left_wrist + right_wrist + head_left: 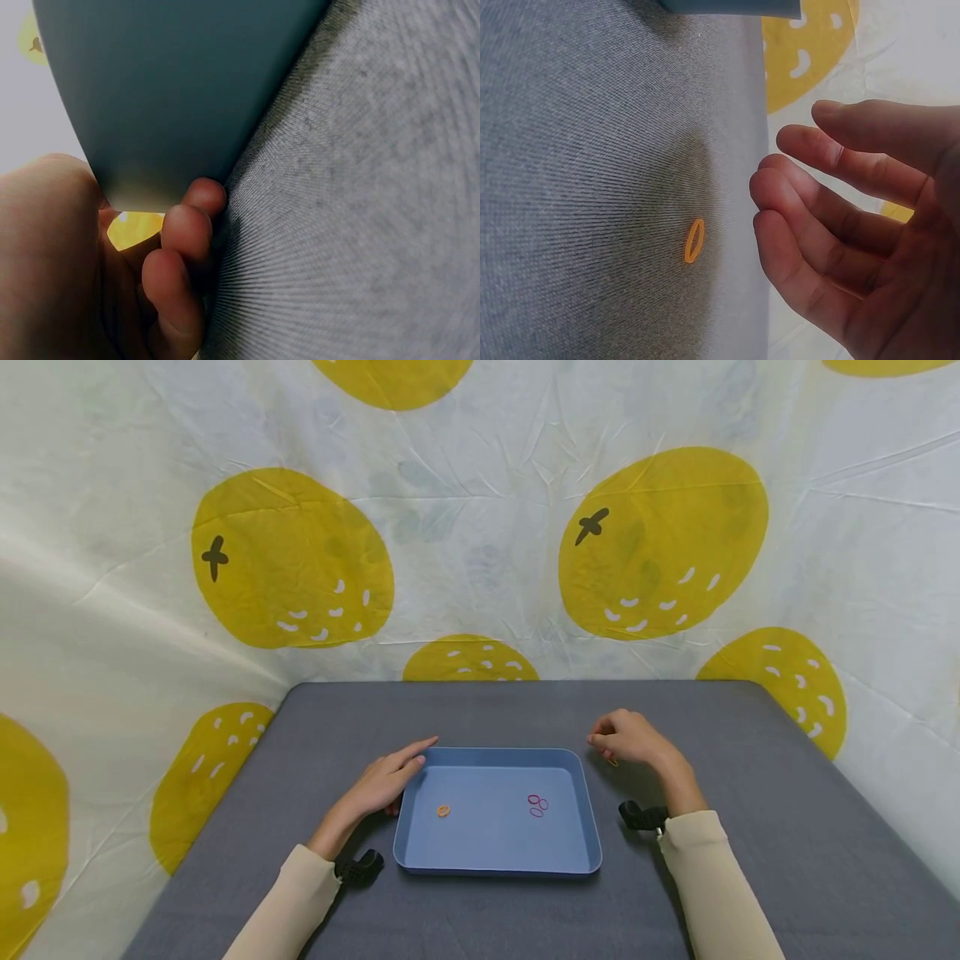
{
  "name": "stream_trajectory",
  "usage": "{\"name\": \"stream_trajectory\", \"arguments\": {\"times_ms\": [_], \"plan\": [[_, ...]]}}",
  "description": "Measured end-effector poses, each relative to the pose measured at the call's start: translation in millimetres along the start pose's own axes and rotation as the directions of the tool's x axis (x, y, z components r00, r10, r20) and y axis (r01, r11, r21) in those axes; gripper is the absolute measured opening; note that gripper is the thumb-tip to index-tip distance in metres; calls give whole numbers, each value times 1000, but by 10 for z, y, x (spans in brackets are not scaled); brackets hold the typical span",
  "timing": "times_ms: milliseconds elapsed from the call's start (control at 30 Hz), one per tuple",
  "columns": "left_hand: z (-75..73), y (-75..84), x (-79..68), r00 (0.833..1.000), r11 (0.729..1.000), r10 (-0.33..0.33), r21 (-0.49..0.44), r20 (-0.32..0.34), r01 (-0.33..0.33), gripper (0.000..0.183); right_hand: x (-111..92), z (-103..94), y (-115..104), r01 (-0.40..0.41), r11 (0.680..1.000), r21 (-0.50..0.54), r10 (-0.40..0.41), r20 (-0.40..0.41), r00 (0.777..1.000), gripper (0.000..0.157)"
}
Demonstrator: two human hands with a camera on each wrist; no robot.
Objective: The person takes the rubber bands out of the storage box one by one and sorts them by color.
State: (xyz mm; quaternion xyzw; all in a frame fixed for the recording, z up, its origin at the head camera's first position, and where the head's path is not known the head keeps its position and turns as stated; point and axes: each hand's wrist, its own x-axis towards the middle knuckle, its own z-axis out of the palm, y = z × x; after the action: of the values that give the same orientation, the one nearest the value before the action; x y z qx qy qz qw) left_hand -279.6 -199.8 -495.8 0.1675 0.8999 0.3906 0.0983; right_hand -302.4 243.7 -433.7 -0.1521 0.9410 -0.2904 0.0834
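Observation:
A shallow blue tray (495,852) lies on the grey cloth. At its far left corner my left hand (381,783) holds the rim, with thumb and index over the edge and the other fingers (186,234) curled low against the outer wall. Beyond the tray's right side, my right hand (628,739) hovers with loosely bent fingers and grips nothing. Just below it an orange rubber band (694,241) lies on the cloth. Inside the tray, orange rubber band material (443,811) sits left, perhaps more than one loop. Three red and pink bands (536,800) sit right.
The table (487,922) is covered in grey cloth with rounded far corners. Behind it hangs a pale curtain (480,552) with large yellow fruit prints. Black wrist mounts (643,816) stick out from both cream sleeves (723,877) close to the table.

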Motion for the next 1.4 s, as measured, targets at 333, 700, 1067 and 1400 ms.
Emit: {"name": "stream_trajectory", "arguments": {"times_ms": [333,700,1067,1400], "plan": [[3,6,-1,1000,1000,-3,4,-6,3,45,-25,-15,-34,1,1000,-5,-1,-1,1000,24],[1,5,-1,1000,1000,3,4,-3,-3,45,-46,-63,-135,13,999,-29,-14,-25,1000,23],[10,7,-1,1000,1000,-14,7,-14,14,43,-111,-106,-406,89,996,-23,-90,-71,993,19],[10,2,-7,1000,1000,8,26,-10,-8,44,-110,-33,-576,166,986,12,-164,-77,983,20]]}}
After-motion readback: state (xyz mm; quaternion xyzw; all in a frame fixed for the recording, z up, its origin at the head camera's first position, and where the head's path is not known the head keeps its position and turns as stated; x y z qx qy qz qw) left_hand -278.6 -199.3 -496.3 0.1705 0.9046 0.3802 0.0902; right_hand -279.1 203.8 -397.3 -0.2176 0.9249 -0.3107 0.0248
